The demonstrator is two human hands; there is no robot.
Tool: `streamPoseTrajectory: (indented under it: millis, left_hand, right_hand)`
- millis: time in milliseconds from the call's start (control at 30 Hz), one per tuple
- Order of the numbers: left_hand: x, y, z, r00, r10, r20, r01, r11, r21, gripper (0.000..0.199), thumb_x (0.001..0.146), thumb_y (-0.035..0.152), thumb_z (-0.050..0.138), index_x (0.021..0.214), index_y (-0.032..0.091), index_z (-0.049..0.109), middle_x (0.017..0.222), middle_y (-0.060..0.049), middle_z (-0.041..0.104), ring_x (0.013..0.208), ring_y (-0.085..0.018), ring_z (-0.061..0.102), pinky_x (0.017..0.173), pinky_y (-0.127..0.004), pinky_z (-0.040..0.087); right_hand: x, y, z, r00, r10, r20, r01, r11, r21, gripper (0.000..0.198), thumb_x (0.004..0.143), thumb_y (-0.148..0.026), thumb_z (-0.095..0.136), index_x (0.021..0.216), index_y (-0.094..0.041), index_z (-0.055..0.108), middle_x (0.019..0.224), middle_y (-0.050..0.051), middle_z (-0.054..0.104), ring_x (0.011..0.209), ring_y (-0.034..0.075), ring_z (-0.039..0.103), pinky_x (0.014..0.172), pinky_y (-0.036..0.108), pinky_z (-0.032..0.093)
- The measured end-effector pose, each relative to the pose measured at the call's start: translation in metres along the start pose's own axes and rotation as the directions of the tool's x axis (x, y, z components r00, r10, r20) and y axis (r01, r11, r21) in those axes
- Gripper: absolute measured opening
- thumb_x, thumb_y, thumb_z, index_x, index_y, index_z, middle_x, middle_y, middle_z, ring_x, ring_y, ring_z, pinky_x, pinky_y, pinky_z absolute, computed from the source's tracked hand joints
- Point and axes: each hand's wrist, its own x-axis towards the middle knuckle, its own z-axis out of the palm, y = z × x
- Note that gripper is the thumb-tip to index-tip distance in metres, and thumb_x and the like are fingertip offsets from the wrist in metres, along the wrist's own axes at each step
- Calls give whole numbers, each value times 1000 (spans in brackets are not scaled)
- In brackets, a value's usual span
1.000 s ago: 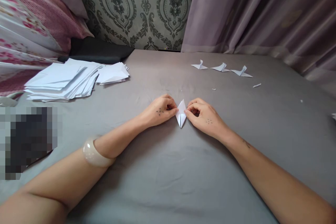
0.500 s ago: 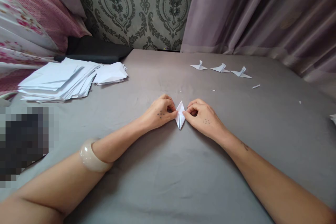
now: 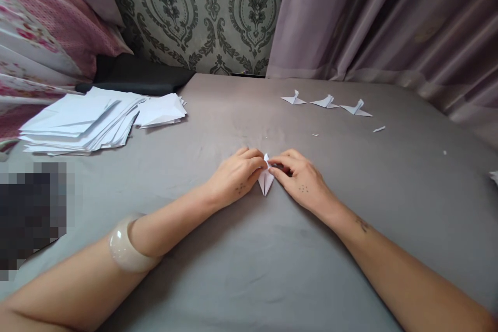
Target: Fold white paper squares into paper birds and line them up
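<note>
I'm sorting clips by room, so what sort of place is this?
Probably a bedroom or similar room at home: a purple curtain, damask-patterned wall and pink floral fabric border the grey cloth-covered surface.

Three paper birds, two hands

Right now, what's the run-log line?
left hand: touching folded paper; right hand: touching it; behind, right: three winged paper figures; behind, left: white paper stacks
</note>
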Motion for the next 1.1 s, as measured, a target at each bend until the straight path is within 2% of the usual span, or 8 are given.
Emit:
streamPoseTrajectory:
  millis: [167, 300, 467, 633, 800, 900, 1000, 1100]
  left_hand:
    - [-2, 9, -11, 994, 33, 105, -47, 989, 138, 30, 98, 21, 35, 100, 18, 65, 96, -8, 65, 95, -20, 57, 77, -29, 49]
    - [0, 12, -19, 978, 53, 202, -92, 977, 192, 30, 96, 17, 35, 100, 18, 65, 96, -9, 66, 95, -21, 57, 75, -30, 49]
    - [-2, 12, -31, 939, 118, 324, -204, 947, 247, 31, 90, 9, 37, 103, 16, 64, 103, -9, 67, 98, -23, 57, 75, -30, 49]
    - [-5, 22, -40, 904, 96, 417, -236, 925, 298, 34, 84, 5, 40, 109, 14, 62, 118, -11, 62, 98, -24, 55, 75, -31, 48]
    - [-6, 31, -36, 896, 28, 443, -204, 913, 353, 30, 79, 7, 46, 103, 11, 65, 114, -14, 62, 97, -26, 55, 75, -34, 49]
    - [-4, 21, -34, 923, 32, 383, -147, 950, 274, 35, 80, 6, 43, 105, 13, 66, 118, -12, 63, 104, -26, 57, 78, -34, 50]
    - [0, 1, -38, 945, 91, 314, -116, 991, 60, 39, 81, 6, 43, 106, 21, 68, 120, -5, 66, 111, -23, 58, 89, -33, 49]
    - [2, -13, -46, 914, 181, 364, -161, 983, -85, 50, 78, 1, 41, 114, 25, 67, 126, -3, 63, 116, -21, 56, 96, -32, 45]
  right_hand:
    - [-4, 0, 2, 995, -99, 19, 101, 983, -151, 21, 92, -25, 51, 101, -24, 70, 101, 4, 61, 84, 16, 59, 72, 29, 45]
    - [-6, 1, -1, 981, -193, 30, 195, 965, -175, 23, 95, -23, 46, 101, -22, 68, 104, 5, 64, 94, 18, 57, 78, 30, 46]
    - [-9, 0, -9, 941, -313, 127, 337, 894, -294, 28, 94, -15, 42, 101, -23, 68, 106, 5, 67, 92, 20, 56, 77, 33, 45]
    - [-15, -10, -13, 930, -309, 200, 367, 817, -445, 33, 90, -10, 43, 105, -24, 69, 101, 7, 68, 88, 21, 55, 69, 33, 43]
    - [-13, -12, -14, 938, -264, 223, 335, 856, -395, 33, 91, -12, 42, 102, -25, 71, 106, 6, 67, 88, 21, 55, 69, 32, 43]
    - [-9, -5, -18, 948, -234, 217, 289, 916, -277, 35, 88, -10, 43, 102, -26, 72, 111, 3, 66, 93, 20, 57, 77, 33, 46]
    - [-4, 1, -25, 951, -205, 231, 244, 957, -154, 40, 83, -7, 45, 102, -29, 73, 114, 0, 67, 100, 19, 60, 83, 33, 48]
    - [-2, 4, -31, 942, -203, 267, 238, 965, -108, 42, 82, -6, 45, 100, -32, 74, 116, -3, 68, 105, 20, 60, 88, 34, 48]
